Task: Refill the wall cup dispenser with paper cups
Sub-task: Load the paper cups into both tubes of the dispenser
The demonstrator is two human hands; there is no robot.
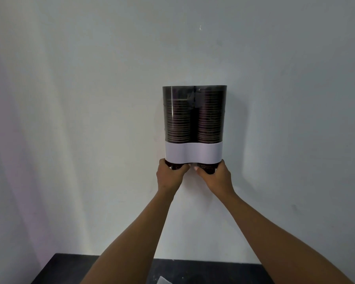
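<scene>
Wall-mounted twin-tube smoked-plastic cup dispenser (194,119) with its white base band hangs at frame centre on the pale grey wall (70,99), above a dark tabletop (193,269) at six o'clock. Two stacks of dark ribbed paper cups (178,121) fill both tubes nearly to the top, so refilling looks almost complete. Left hand (169,174) and right hand (214,175) each curl round a bottom cup, probably seating it.
</scene>
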